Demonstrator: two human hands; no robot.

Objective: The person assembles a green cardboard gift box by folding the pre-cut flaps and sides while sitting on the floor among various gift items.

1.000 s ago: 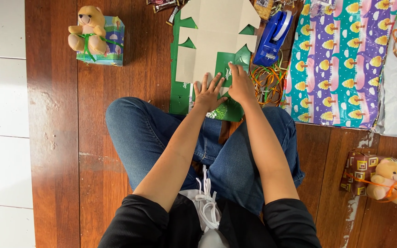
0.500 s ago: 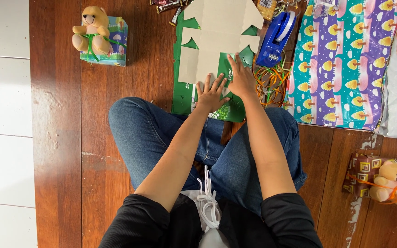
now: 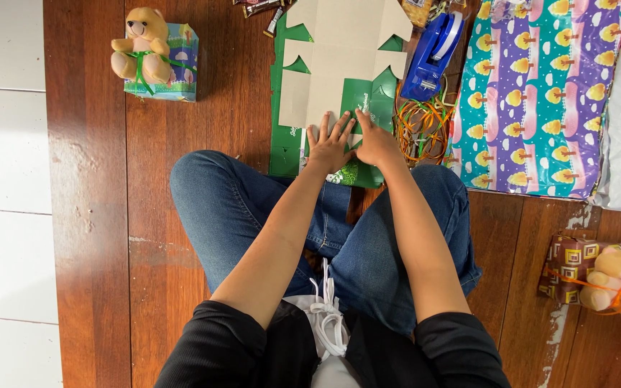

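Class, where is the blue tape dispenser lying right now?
In the head view, the blue tape dispenser lies on the wooden floor, between the flattened box and the colourful wrapping paper, just above the ribbons.

Before you: two plush yellow teddy bears, two small wrapped gift boxes, one blue plastic tape dispenser, one flattened green cardboard box, one sheet of colourful patterned wrapping paper.

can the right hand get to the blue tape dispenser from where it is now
Probably yes. The right hand rests on the green paper, and the tape dispenser lies just beyond it with only loose ribbons between.
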